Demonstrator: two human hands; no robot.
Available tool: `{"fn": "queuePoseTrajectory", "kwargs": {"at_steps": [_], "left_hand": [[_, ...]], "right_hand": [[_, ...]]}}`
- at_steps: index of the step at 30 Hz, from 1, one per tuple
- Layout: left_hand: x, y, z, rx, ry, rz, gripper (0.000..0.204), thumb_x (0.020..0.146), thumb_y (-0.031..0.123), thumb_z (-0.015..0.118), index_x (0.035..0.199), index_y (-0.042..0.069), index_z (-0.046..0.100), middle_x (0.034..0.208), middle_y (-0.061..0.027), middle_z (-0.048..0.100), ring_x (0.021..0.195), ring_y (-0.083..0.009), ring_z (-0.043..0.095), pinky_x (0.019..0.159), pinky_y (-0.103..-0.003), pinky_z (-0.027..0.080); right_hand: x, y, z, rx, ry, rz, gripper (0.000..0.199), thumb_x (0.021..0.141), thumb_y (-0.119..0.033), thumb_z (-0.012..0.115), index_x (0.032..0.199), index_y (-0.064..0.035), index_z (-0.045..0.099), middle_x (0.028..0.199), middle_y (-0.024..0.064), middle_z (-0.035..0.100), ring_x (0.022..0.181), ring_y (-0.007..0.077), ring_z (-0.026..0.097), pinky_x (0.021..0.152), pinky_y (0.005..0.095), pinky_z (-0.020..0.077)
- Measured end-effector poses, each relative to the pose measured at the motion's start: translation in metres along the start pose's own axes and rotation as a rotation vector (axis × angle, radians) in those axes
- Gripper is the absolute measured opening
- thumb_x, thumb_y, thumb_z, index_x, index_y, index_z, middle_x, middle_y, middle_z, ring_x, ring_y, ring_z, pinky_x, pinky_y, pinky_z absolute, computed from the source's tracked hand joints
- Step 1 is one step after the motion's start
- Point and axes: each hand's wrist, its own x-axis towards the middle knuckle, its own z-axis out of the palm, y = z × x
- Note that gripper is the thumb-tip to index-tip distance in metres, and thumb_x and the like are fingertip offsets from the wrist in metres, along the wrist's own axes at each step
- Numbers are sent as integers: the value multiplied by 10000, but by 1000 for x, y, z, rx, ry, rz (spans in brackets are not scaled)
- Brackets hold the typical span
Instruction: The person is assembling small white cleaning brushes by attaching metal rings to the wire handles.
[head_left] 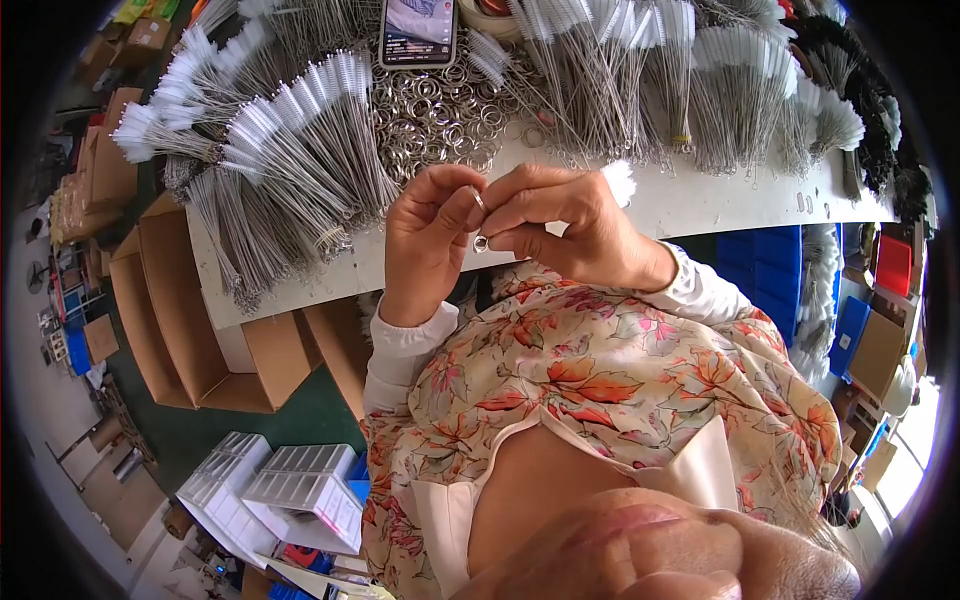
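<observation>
In front of my chest, at the table's near edge, both hands meet fingertip to fingertip. My left hand (424, 245) is closed in a pinch on a thin metal split ring (478, 198), seen nearly edge-on. My right hand (580, 215) is closed too, its fingers against the ring. A small wire loop (481, 243) shows below the right fingertips, and white bristles (620, 183) stick out behind that hand's knuckles. They look like two ends of one wire-handled brush, its middle hidden by the hand. Beyond the hands lies a heap of loose metal rings (440, 115).
Bundles of white-bristled wire brushes (300, 130) cover the table's left, with more brushes (610, 80) at the right and black ones (850, 70) at the far right. A phone (418, 35) lies behind the rings. Cardboard boxes (190, 320) and white plastic drawers (300, 490) stand left of me.
</observation>
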Motion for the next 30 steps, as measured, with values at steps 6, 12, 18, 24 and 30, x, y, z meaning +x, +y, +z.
{"fn": "queuePoseTrajectory", "kwargs": {"at_steps": [6, 12, 18, 24, 30], "left_hand": [[4, 0, 17, 789, 101, 562, 107, 868, -24, 546, 963, 1, 590, 934, -56, 589, 797, -93, 568, 710, -207, 479], [2, 27, 19, 100, -20, -32, 135, 858, 32, 588, 988, -3, 596, 944, -78, 611, 836, -111, 584, 750, -240, 497], [-11, 41, 14, 349, -49, -47, 186, 832, -17, 585, 1017, -25, 600, 973, -90, 624, 902, -127, 602, 797, -245, 501], [-27, 47, 28, 824, 62, 54, 291, 786, -99, 559, 1069, -38, 596, 976, -92, 634, 909, -145, 621, 815, -253, 505], [-23, 40, 22, 916, 138, 508, 353, 754, -167, 538, 1100, -99, 545, 1057, -172, 598, 910, -226, 638, 806, -298, 536]], "right_hand": [[0, -6, -3, 351, 24, 257, 115, 747, 7, 671, 861, -1, 663, 900, 90, 628, 781, 205, 629, 639, 284, 515], [-2, 14, 1, -517, 203, -531, 242, 564, -25, 667, 804, -49, 673, 941, 1, 638, 660, 129, 605, 525, 274, 479], [2, 16, 0, -822, 124, -765, 195, 556, -100, 666, 743, -45, 660, 931, -12, 620, 594, 106, 544, 485, 246, 433], [2, 18, 13, -786, 56, -710, 163, 599, -81, 672, 760, -56, 666, 877, -14, 608, 639, 130, 573, 520, 263, 464], [11, -3, 9, 57, 162, -2, 104, 798, -79, 663, 891, -34, 675, 834, 40, 628, 688, 134, 604, 585, 252, 500]]}}
